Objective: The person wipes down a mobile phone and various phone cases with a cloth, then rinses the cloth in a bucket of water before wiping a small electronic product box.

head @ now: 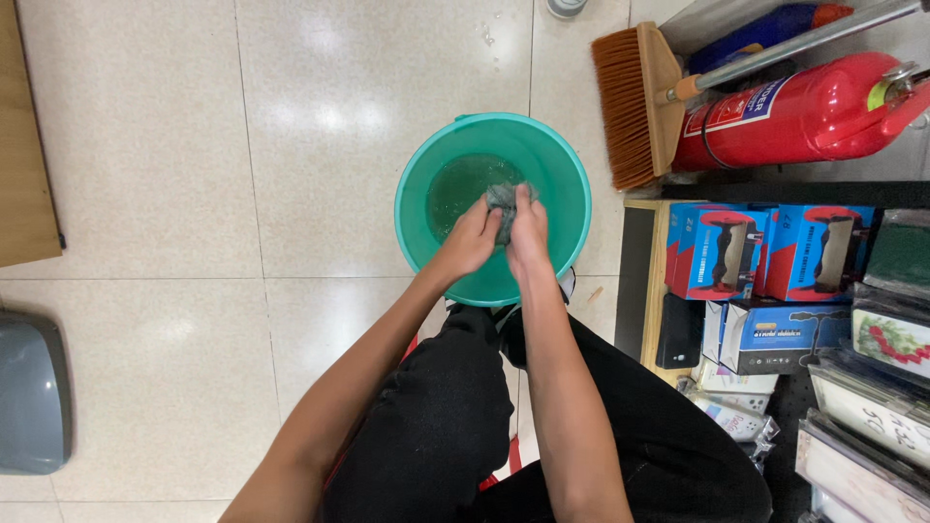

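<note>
Person crouched over a teal bucket (417, 184) on a pale tiled floor (194, 145). Water stands in the bucket's bottom. Both hands are inside the rim, over the water. A grey cloth (505, 200) is bunched between them: left hand (472, 237) grips its left side, fingers curled around it; right hand (528, 230) clamps its right side, knuckles up. The cloth sticks out above the fingers, toward the far side of the bucket.

To the right, far: a broom (635, 102) with orange bristles, and a red fire extinguisher (804, 116) lying just beside it. Right, nearer: a low shelf stacked with blue boxes (765, 252).
</note>
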